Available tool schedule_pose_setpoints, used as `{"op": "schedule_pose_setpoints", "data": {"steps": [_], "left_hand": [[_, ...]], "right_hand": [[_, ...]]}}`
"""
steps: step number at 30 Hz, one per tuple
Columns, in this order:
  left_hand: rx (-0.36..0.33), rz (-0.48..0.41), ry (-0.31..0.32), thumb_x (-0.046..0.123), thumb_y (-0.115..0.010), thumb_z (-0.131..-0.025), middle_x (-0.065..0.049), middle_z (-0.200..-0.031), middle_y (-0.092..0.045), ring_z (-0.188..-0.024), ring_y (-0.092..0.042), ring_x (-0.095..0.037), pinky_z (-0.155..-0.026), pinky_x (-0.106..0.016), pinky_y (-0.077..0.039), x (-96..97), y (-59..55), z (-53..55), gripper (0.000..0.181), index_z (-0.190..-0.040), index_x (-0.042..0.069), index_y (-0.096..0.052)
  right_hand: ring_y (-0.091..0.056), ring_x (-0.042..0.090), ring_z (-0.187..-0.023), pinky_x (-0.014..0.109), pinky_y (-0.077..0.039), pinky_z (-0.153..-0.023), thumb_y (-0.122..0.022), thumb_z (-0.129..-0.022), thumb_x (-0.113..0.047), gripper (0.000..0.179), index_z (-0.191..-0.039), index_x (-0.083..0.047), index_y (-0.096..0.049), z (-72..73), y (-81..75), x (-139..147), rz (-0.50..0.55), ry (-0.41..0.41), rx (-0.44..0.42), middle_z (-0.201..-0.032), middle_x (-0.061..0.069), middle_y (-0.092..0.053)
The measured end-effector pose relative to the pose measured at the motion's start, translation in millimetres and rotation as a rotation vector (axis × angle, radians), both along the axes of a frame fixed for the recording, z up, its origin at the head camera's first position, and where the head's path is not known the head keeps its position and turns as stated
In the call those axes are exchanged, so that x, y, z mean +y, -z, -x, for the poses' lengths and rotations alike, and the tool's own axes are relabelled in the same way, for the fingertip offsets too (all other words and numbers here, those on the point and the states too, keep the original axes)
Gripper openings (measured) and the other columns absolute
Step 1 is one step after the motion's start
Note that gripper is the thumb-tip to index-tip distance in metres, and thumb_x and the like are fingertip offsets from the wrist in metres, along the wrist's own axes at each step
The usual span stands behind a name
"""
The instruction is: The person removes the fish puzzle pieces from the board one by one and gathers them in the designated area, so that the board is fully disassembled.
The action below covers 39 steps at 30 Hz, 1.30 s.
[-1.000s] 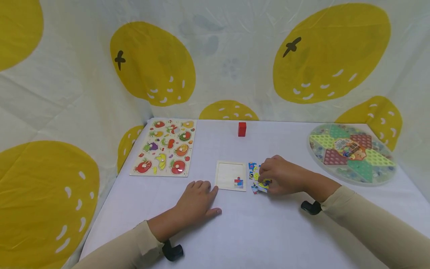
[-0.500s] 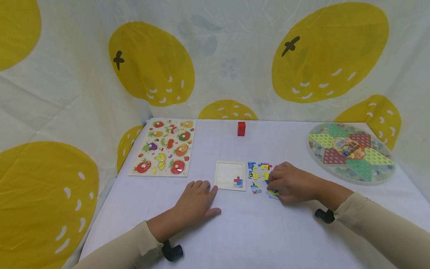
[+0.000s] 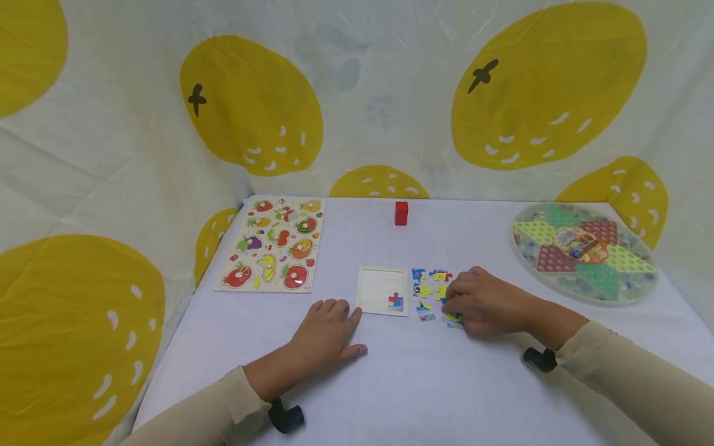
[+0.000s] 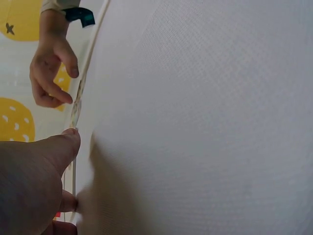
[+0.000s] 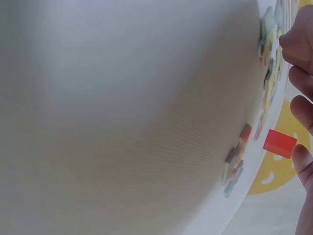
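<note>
My left hand [image 3: 328,331] rests on the table with its fingers spread, a fingertip at the near left corner of a pale square puzzle tray [image 3: 382,313]. One red-and-blue jigsaw piece [image 3: 395,302] lies inside the tray, at its near right corner. To the tray's right, my right hand [image 3: 484,302] bends over loose jigsaw pieces [image 3: 426,291], thumb and fingertips pinching a yellow-and-blue jigsaw piece [image 3: 453,321] low at the table. In the right wrist view, the curled fingers [image 5: 301,78] hover along the row of pieces; some are hidden beneath this hand.
A fruit peg puzzle board [image 3: 269,248] lies at the back left. At the back middle stands a red block [image 3: 401,214]. A round Chinese checkers board [image 3: 582,254] occupies the right side. Yellow-patterned cloth [image 3: 385,111] hangs behind the table.
My right hand has moved right and slightly nearer with a jigsaw piece, uncovering more loose pieces. It has barely moved in the last half second. My left hand stays at the tray.
</note>
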<state>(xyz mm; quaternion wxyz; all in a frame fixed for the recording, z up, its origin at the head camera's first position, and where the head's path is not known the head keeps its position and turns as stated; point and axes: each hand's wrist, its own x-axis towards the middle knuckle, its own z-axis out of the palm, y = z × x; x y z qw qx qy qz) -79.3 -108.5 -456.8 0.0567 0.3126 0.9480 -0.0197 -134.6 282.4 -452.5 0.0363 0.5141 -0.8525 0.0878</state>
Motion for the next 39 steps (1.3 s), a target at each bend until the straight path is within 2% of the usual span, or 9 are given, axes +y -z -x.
{"op": "schedule_pose_setpoints", "data": {"steps": [6, 11, 17, 23, 27, 33, 39], "left_hand": [[-0.009, -0.002, -0.006, 0.071, -0.066, -0.095, -0.01, -0.139, -0.061, -0.13, -0.056, -0.028, -0.112, -0.053, -0.045, 1.4, -0.4, 0.1, 0.081, -0.155, 0.017, -0.06], [-0.017, -0.004, -0.012, 0.071, -0.066, -0.095, -0.01, -0.139, -0.061, -0.129, -0.056, -0.029, -0.113, -0.054, -0.044, 1.7, -0.7, 0.2, 0.081, -0.154, 0.016, -0.06], [-0.016, -0.009, -0.008, 0.071, -0.065, -0.096, -0.01, -0.139, -0.061, -0.129, -0.055, -0.028, -0.113, -0.053, -0.044, 1.0, -0.2, 0.3, 0.08, -0.155, 0.017, -0.06], [-0.019, -0.009, -0.008, 0.071, -0.065, -0.096, -0.01, -0.139, -0.061, -0.129, -0.055, -0.028, -0.113, -0.052, -0.044, 0.9, 0.4, 0.9, 0.081, -0.155, 0.017, -0.059], [-0.02, -0.003, -0.009, 0.071, -0.064, -0.096, -0.01, -0.14, -0.061, -0.13, -0.055, -0.028, -0.113, -0.053, -0.044, 0.4, 0.2, 1.7, 0.081, -0.155, 0.017, -0.059], [-0.032, -0.004, -0.008, 0.071, -0.064, -0.096, -0.01, -0.14, -0.061, -0.131, -0.055, -0.029, -0.114, -0.054, -0.044, 0.0, -1.3, 1.8, 0.081, -0.156, 0.017, -0.059], [-0.029, -0.006, -0.003, 0.071, -0.065, -0.096, -0.01, -0.14, -0.061, -0.13, -0.055, -0.028, -0.113, -0.054, -0.044, -0.5, -2.3, 1.4, 0.081, -0.155, 0.016, -0.059]], "right_hand": [[-0.059, 0.012, -0.112, 0.044, -0.044, -0.099, -0.091, -0.083, -0.026, 0.035, -0.117, -0.024, -0.08, 5.5, -7.5, -3, 0.045, 0.023, -0.014, -0.117, -0.01, -0.066], [-0.06, 0.014, -0.113, 0.046, -0.044, -0.099, -0.093, -0.083, -0.031, 0.033, -0.113, -0.023, -0.08, 9.7, -13.0, -20, 0.098, 0.053, -0.038, -0.117, -0.007, -0.067], [-0.058, 0.014, -0.114, 0.047, -0.042, -0.103, -0.091, -0.086, -0.042, 0.031, -0.111, -0.026, -0.082, 10.8, -12.6, -44, 0.033, 0.126, -0.084, -0.119, -0.008, -0.066], [-0.058, 0.017, -0.116, 0.047, -0.041, -0.105, -0.088, -0.088, -0.045, 0.033, -0.115, -0.026, -0.08, 12.5, -9.5, -62, 0.011, 0.129, -0.076, -0.122, -0.006, -0.066], [-0.057, 0.018, -0.117, 0.047, -0.041, -0.105, -0.086, -0.089, -0.047, 0.039, -0.12, -0.024, -0.078, 18.4, -9.6, -75, -0.009, 0.156, -0.055, -0.125, -0.005, -0.065], [-0.056, 0.018, -0.118, 0.049, -0.041, -0.106, -0.085, -0.089, -0.051, 0.044, -0.125, -0.027, -0.077, 29.8, -10.0, -94, -0.042, 0.198, -0.089, -0.127, -0.006, -0.063], [-0.053, 0.016, -0.119, 0.048, -0.04, -0.106, -0.083, -0.089, -0.056, 0.04, -0.12, -0.031, -0.079, 36.8, -6.9, -105, -0.133, 0.228, -0.114, -0.128, -0.008, -0.062]]}}
